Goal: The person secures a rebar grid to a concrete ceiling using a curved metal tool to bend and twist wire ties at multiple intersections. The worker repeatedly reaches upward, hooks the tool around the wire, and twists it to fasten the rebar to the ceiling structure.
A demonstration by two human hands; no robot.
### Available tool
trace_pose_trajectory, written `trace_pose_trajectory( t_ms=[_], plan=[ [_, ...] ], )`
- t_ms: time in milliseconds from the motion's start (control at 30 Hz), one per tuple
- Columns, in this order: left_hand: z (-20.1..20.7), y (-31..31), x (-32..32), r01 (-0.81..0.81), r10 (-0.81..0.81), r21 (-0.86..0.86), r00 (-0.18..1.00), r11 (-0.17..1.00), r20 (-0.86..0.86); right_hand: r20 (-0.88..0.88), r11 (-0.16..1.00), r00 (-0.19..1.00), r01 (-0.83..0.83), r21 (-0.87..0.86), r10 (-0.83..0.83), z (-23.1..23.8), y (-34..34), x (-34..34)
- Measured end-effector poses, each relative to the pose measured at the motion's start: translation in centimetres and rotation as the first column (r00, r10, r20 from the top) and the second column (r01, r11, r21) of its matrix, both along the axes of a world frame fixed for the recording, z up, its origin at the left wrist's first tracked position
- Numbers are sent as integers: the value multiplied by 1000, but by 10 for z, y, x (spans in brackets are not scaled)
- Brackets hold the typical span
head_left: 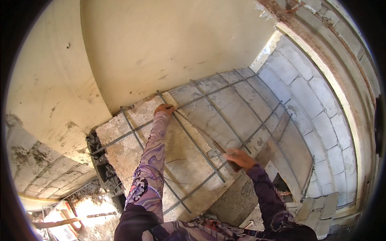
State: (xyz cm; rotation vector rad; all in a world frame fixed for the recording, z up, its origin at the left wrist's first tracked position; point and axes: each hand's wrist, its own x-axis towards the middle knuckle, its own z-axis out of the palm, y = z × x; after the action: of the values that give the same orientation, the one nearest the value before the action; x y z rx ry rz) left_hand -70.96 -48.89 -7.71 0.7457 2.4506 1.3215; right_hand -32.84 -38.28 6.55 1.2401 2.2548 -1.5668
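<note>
A grid of ribbed steel rebar (pixel 193 139) lies over worn boards and panels, its long and short bars crossing one another. At the far side of the grid, my left hand (pixel 165 109) is closed on the rebar close to a crossing, its fingers partly hidden. My right hand (pixel 240 158) is nearer and to the right, just above the near long bar. Its fingers are curled and smeared by motion, with a small dark shape under them that I cannot make out. Below the bars are a pale, stained board (pixel 120 156) and a smoother grey panel (pixel 181 95).
A cream wall (pixel 177 40) rises behind the grid, and a grey block wall (pixel 305 92) stands to the right. A dark gap (pixel 280 183) opens near my right forearm. At lower left are rubble and a wooden handle (pixel 58 223) in bright light.
</note>
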Motion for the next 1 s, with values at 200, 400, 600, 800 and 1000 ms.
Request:
trace_pose_trajectory(
  t_ms=[200, 400, 600, 800, 1000],
  plan=[
    [5, 1, 3, -45, 46, -14, 996, 999, 81, -56, 977, 976, 209, -49, -212, -46, 3, -25],
    [3, 8, 0, -64, 64, -8, 989, 998, 130, -242, 793, 784, 453, -407, -572, -39, -10, -9],
    [3, 31, -18, -178, 231, -303, 961, 936, 150, -298, 899, 848, 418, -131, -438, -25, -39, 31],
    [-29, 50, -59, -50, 61, -460, 998, 886, 10, -339, 863, 796, 489, -128, -501, -5, -90, 69],
    [-32, 48, -70, 91, -216, -574, 964, 814, -154, -571, 803, 616, 579, -140, -543, 17, -134, 127]
  ],
)
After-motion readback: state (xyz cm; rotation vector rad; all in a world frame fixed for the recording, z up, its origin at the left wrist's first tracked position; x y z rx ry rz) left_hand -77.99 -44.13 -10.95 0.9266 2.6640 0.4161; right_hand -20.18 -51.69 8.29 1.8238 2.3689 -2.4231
